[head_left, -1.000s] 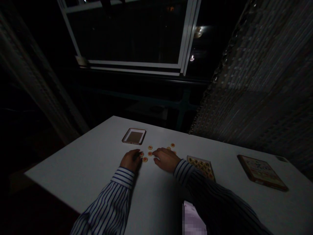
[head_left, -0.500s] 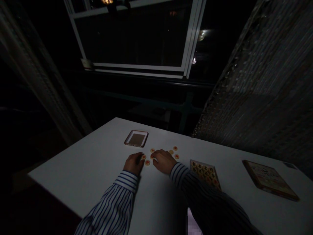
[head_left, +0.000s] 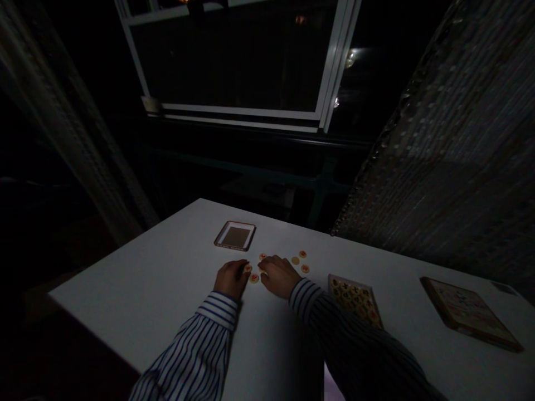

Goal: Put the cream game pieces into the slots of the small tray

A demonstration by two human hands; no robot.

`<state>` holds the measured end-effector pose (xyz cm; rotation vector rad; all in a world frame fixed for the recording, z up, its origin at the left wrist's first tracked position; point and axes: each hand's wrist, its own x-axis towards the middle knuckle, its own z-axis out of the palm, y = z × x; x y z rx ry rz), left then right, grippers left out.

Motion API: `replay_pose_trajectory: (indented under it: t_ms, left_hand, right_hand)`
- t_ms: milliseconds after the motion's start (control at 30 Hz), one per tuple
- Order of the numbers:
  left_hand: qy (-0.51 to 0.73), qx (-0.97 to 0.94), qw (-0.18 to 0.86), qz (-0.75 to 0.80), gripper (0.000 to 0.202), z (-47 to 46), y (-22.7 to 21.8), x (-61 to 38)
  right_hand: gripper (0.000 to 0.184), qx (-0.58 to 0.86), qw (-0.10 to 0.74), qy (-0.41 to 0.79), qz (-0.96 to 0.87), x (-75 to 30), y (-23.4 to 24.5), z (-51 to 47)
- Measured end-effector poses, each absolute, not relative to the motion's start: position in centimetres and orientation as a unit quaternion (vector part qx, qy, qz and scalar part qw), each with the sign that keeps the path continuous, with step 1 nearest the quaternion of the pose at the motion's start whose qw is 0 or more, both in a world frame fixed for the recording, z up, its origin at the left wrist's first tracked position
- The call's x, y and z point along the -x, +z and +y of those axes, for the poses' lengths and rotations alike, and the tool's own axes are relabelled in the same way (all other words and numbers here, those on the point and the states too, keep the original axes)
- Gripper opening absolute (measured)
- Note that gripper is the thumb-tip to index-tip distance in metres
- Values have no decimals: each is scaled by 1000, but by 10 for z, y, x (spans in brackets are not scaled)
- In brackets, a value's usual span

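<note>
Round wooden xiangqi pieces with red characters lie loose on the white table. My left hand (head_left: 230, 279) has its thumb and fingers closed at the edge of one xiangqi piece (head_left: 248, 268). My right hand (head_left: 281, 275) reaches in from the other side, its fingers curled over another piece that they mostly hide. Between the two hands sits a third piece (head_left: 254, 278), and just beyond the right fingertips is a further one (head_left: 262, 257). Past my right hand lie a face-up piece (head_left: 302, 254), a blank-looking one (head_left: 295, 260) and another red-marked piece (head_left: 305, 268).
An open shallow box lid (head_left: 235, 236) lies at the back left. Beside my right forearm is a tray (head_left: 355, 298) packed with several pieces. A flat decorated box (head_left: 470, 312) rests at the right. The white table (head_left: 159, 278) stands before a dark window and beaded curtains.
The view has shifted slightly, so the table things sit a little further right. My right fingers cover more of the piece under them; my left hand stays at its piece.
</note>
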<state>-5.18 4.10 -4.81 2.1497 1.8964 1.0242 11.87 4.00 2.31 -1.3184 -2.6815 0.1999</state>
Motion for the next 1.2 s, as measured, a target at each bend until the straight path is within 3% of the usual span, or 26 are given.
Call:
replay_pose_trajectory:
  t_ms: [400,1200]
  left_hand:
    - [320,-709,46,627,33,40,-46,51]
    - [409,-685,2,603,32,25,-25,43]
  right_hand:
    - [29,431,90,63,-895,-122,20,42]
    - [34,445,107,68,-887,-146,39,32]
